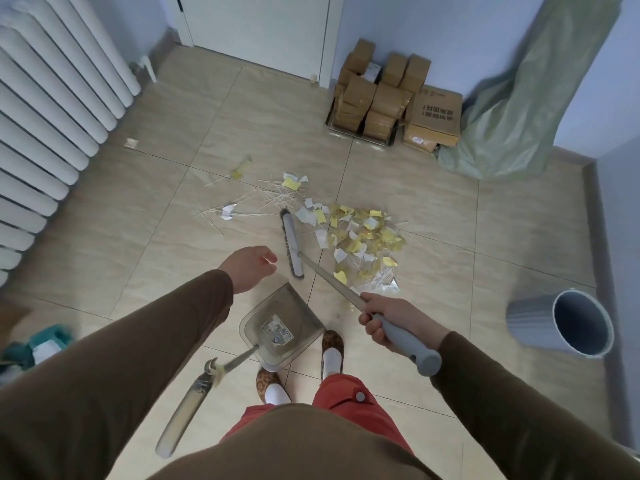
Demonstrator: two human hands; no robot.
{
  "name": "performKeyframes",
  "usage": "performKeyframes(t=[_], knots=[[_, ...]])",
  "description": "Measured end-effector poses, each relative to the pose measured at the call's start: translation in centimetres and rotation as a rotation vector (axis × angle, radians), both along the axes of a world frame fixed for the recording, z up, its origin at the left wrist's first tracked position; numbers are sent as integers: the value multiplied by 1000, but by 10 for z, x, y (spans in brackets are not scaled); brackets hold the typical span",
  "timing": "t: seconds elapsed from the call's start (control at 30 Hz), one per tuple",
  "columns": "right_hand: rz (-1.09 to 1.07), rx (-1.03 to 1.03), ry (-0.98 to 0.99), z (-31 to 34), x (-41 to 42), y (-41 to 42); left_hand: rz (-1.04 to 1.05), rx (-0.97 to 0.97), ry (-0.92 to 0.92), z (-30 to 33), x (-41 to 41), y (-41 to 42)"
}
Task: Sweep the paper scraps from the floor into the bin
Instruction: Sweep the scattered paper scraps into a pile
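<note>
The scraps [360, 233], yellow and white paper mixed with thin pale sticks, lay in a loose heap on the tiled floor [156, 244], just right of the broom head. A thinner scatter of sticks and a few more paper pieces trailed off to the upper left of the heap, and one small piece lay alone near the radiator [45, 109].

The broom [293, 244] stood with its long grey head on the floor, its left side turned away from the heap, the metal shaft slanting back to the right hand [388, 318]. That hand was curled round the shaft where it met the grey grip, the grip's end jutting out beyond the wrist. The left hand [250, 268] hovered above the floor just left of the broom head, fingers loosely bent and holding nothing.

The dustpan [280, 327] sat near the person's feet, below the left hand, its open edge toward the broom and its long handle slanting down to the left, blurred.

The bin [561, 323], grey and ribbed, stood at the right, well apart from the heap, its mouth showing an empty-looking dark inside.

Cardboard boxes [391, 98] were stacked against the far wall beside a white door [256, 29], with a green sack [526, 98] leaning in the corner to their right.
</note>
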State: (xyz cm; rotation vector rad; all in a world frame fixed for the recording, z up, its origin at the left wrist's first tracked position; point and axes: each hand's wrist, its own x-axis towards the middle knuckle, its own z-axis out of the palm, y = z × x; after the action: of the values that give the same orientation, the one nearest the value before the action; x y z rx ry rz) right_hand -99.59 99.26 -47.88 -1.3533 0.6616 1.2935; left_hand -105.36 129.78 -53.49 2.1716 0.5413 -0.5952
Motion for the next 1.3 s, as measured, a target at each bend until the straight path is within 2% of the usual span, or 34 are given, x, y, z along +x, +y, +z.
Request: performKeyframes(t=[0.2,0.4,0.53,0.67,0.8,0.93,1.17,1.3], knots=[[-14,184,96,0,21,51,83,18,4,-2,-10,35],[85,350,278,-30,71,177,197,41,38,-13,-6,72],[86,375,384,-60,115,261,304,54,101,-27,11,86],[96,398,419,-90,171,299,382,63,172,-40,41,85],[126,286,420,-106,244,264,421,54,194,-42,90,74],[51,169,398,-94,298,193,415,42,161,-31,147,59],[54,83,335,-33,336,118,363,61,72,-2,226,60],[58,125,343,-5,342,105,361,83,43,11,251,68]])
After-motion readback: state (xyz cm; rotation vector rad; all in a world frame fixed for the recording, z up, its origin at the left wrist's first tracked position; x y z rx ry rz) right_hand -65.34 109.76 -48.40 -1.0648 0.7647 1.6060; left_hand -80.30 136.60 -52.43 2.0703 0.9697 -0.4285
